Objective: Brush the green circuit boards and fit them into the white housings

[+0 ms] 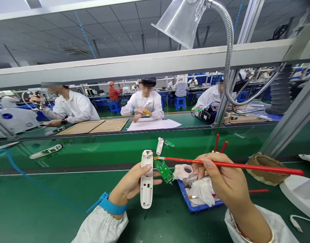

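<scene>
My left hand (134, 180) grips a long white plastic housing (146, 192), its inner side facing up. A green circuit board (164, 171) hangs beside the housing on thin wires, near my left fingertips. Between the fingers of my right hand (223, 179) is a red-handled brush (180, 159), held almost level. The brush tip points left and lies at the housing's upper right edge, by the wires; whether it touches cannot be made out. Around my left wrist sits a blue strap (113, 205).
A blue tray (192, 207) holds crumpled white cloths (201, 190) and another brush. Beyond it, a small white housing with a board (160, 146) and a white shell (46, 151) lie on the green belt. A brown tape roll (264, 168) stands right. Co-workers sit opposite; a lamp (182, 20) hangs above.
</scene>
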Tool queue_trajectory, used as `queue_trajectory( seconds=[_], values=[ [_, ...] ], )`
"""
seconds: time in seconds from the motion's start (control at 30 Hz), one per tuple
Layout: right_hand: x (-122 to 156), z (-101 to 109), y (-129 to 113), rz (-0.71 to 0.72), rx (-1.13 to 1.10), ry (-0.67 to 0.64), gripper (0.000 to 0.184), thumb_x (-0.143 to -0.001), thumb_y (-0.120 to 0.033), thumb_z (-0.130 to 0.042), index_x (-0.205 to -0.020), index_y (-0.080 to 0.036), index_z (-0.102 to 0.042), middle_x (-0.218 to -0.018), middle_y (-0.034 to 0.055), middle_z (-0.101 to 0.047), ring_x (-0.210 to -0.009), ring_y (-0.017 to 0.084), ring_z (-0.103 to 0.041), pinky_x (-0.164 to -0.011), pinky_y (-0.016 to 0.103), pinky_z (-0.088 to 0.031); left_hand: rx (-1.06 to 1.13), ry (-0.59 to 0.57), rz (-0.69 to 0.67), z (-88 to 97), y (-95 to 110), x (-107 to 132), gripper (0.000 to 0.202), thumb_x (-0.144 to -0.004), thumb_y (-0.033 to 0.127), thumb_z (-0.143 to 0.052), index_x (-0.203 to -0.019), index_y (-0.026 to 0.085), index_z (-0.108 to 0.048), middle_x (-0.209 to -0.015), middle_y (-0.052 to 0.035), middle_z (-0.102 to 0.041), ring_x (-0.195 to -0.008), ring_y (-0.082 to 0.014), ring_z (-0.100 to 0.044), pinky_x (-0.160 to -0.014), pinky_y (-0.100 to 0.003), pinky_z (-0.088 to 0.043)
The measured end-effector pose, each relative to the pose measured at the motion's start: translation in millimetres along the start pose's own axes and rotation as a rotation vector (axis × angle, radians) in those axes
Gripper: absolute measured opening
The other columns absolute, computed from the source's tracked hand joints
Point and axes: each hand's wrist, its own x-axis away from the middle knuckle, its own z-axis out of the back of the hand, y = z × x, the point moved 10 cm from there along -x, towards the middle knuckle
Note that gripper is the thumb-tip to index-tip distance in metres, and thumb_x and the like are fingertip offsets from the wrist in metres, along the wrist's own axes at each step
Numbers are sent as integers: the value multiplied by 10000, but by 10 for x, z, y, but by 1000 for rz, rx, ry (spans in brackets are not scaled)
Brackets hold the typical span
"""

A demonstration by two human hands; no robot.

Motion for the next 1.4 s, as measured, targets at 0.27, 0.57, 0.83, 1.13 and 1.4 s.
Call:
queue_trajectory(
  seconds=[0.27, 0.57, 0.83, 1.13, 1.4],
  values=[
    [-21, 137, -113, 39, 184, 49, 94, -911, -209, -470, -877, -214, -558, -612, -24, -582, -569, 140, -586, -533, 270, -463, 25, -7, 13, -4, 10, 0, 151, -744, 172, -685, -882, 129, -642, -803, -66, -692, -839, -254, -678, -784, -451, -556],
    [-67, 725, 465, -260, -335, 564, 149, -827, -298, -615, -959, -231, -607, -898, 43, -662, -451, 102, -519, -482, 302, -526, 53, 133, 94, 146, -39, -63, 227, -791, 242, -631, -965, 99, -608, -825, -118, -698, -862, -274, -679, -796, -436, -546],
    [-40, 715, 401, -255, -354, 567, 101, -846, -295, -587, -896, -212, -615, -777, 26, -638, -459, 111, -519, -459, 285, -510, 134, 48, 90, 32, 0, -12, 218, -818, 271, -541, -926, 107, -635, -803, -94, -696, -799, -261, -688, -800, -442, -529],
    [30, 775, 141, -171, -337, 583, 108, -857, -285, -574, -813, -199, -624, -631, -1, -586, -531, 142, -556, -453, 253, -459, 121, 88, 56, 106, 1, 269, 285, -733, 74, -569, -1016, 81, -604, -928, -123, -699, -1031, -318, -618, -930, -483, -465],
    [138, 757, 24, -195, -239, 493, 170, -841, -346, -601, -796, -185, -633, -573, -14, -576, -527, 125, -546, -480, 236, -457, 18, 39, 7, -29, -37, 502, 320, -705, 30, -666, -999, 130, -592, -810, -62, -678, -915, -284, -665, -806, -457, -542]
  ],
)
